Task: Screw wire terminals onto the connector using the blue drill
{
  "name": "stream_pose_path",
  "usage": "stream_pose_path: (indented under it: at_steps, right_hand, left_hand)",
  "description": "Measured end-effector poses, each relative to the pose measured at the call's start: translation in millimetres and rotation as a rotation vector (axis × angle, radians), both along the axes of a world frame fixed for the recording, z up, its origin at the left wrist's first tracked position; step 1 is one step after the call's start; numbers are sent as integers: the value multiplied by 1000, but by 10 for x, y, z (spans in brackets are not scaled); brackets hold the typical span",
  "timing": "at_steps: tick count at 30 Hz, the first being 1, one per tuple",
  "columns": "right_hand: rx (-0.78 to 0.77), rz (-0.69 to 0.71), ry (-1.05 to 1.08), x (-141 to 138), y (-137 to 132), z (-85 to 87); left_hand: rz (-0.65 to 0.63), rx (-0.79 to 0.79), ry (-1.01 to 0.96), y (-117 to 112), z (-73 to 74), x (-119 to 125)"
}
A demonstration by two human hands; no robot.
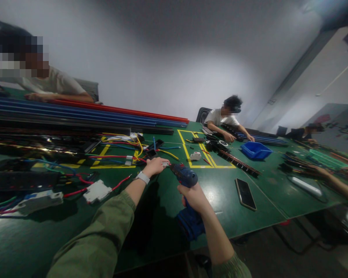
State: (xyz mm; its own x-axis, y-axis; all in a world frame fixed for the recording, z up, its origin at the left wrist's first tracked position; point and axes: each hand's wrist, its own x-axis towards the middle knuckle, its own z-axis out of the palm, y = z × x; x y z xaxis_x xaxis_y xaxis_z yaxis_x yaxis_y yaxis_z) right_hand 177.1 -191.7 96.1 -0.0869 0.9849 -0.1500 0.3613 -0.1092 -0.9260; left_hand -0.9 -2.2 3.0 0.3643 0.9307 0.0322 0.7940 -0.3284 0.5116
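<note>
My right hand (193, 196) is wrapped round the handle of a blue cordless drill (187, 175), whose battery end hangs below my fist. The drill's tip points left and meets a small white block (165, 164) with a bit of red at its end. My left hand (154, 166), with a watch on the wrist, is closed on that block; the fingers hide most of it. Just behind the left hand is a black box-like part (151, 153) among yellow, blue and red wires (118, 157). A white circuit breaker (97, 191) with red wires lies to the left.
Long blue and red bars (118, 112) lie along the far left of the green table (220, 200). To the right are a phone (246, 194), a blue bin (255, 150), a black strip (239, 162) and another white part (195, 156). Co-workers (220, 119) sit around the table.
</note>
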Motion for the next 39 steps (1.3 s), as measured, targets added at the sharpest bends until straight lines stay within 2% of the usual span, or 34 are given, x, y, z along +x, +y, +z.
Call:
stream_pose_path:
  at_steps: [15,28,39]
  right_hand:
    - [-8,-14,28,-35,-13,49]
    - [13,-12,9,-13,-17,34]
    - [-49,-15,-30,-34,-32,107]
  left_hand:
    - [9,-5,2,-1,2,3]
    - [-15,-11,-15,-80,115,0]
    - [-3,-14,-5,-88,130,7]
